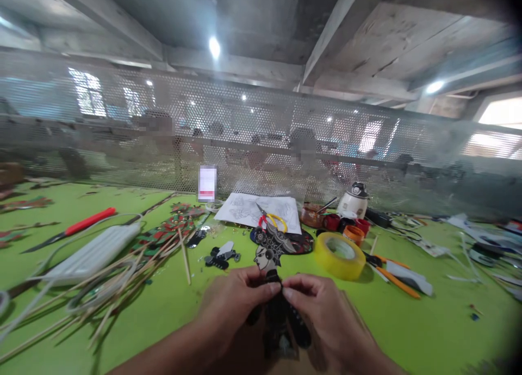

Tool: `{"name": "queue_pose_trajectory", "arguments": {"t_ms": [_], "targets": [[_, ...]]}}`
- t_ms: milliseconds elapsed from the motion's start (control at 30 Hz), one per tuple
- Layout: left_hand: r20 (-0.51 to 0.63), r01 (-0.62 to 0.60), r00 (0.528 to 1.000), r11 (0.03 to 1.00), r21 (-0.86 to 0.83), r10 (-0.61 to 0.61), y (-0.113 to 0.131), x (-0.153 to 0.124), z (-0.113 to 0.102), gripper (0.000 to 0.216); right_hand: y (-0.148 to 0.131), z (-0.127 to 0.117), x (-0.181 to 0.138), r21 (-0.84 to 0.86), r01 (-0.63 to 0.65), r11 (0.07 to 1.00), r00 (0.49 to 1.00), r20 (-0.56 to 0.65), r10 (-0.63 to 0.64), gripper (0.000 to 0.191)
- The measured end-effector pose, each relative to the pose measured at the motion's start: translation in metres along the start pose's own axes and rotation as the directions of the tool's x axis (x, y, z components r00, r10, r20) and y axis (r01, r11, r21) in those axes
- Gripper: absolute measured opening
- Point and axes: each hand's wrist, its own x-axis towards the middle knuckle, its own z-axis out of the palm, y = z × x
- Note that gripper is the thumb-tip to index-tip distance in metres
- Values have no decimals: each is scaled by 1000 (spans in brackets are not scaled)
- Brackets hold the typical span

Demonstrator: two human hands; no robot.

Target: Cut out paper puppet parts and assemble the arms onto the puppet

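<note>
Between my hands is a flat shadow puppet (275,318) with a black body and a white, patterned head in profile under a tall headdress. My left hand (240,296) pinches it near the neck, thumb on top. From the other side my right hand (316,304) closes thumb and fingertips on the shoulder area. A dark arm piece (299,329) hangs below the right fingers. The lower body is dim and blurred. Just beyond the head lie yellow-and-red-handled scissors (271,220) on printed sheets (240,206). Several small black cut pieces (220,258) lie left of the head.
Right of the puppet are a roll of yellow tape (354,266), orange-handled pliers (397,277), small paint jars (353,234) and a white pot (353,203). Leftward lie a white power strip (93,252), thin sticks (104,309) and a red-handled knife (87,221). A perforated screen (253,130) stands behind.
</note>
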Motion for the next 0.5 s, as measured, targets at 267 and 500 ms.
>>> {"name": "queue_pose_trajectory", "arguments": {"t_ms": [267,500], "targets": [[3,62,998,991,-117,-62,7,-8,10,31,-12,1,-7,-262,253,931,967,29,-254,23],[9,59,998,990,-126,-58,4,-6,10,31,-16,-1,-10,-394,248,885,966,38,-254,24]]}}
